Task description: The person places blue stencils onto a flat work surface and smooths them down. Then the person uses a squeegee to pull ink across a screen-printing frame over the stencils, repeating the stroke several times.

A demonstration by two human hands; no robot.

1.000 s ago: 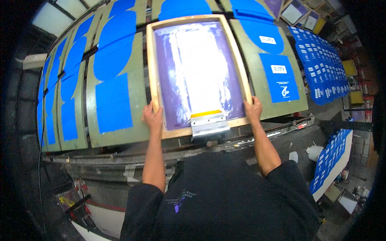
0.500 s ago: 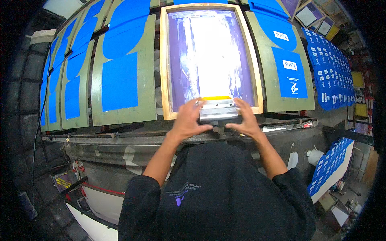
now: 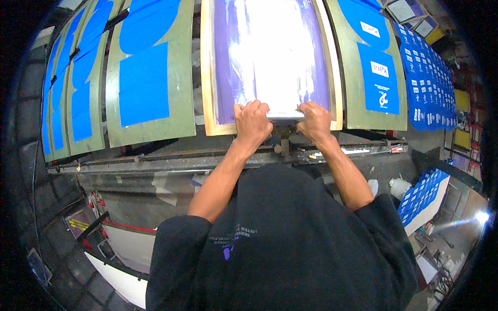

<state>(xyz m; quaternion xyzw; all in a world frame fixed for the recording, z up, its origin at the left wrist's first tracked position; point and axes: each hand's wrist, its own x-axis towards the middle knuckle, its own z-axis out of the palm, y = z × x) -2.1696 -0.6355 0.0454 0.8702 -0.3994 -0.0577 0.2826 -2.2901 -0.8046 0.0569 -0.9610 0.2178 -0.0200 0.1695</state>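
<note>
A wooden-framed printing screen with purple mesh lies in front of me. White ink covers the middle of the mesh in a broad, streaky band. At the near end of the screen is a metal-holder squeegee, seen nearly edge-on; its blade is hidden. My left hand is closed around its left end, knuckles up. Around the right end, my right hand is closed in the same way. Both hands are inside the frame's side rails, near its front edge.
Green boards bearing blue fabric pieces stand in a row on the left. To the right, another board holds printed blue fabric, beside a sheet of printed blue pieces. A dark metal rail runs along the near side.
My fingers have closed over the squeegee, where before they were spread at its ends. The squeegee has tipped, so its orange blade no longer shows. The scene has shifted upward in view.
</note>
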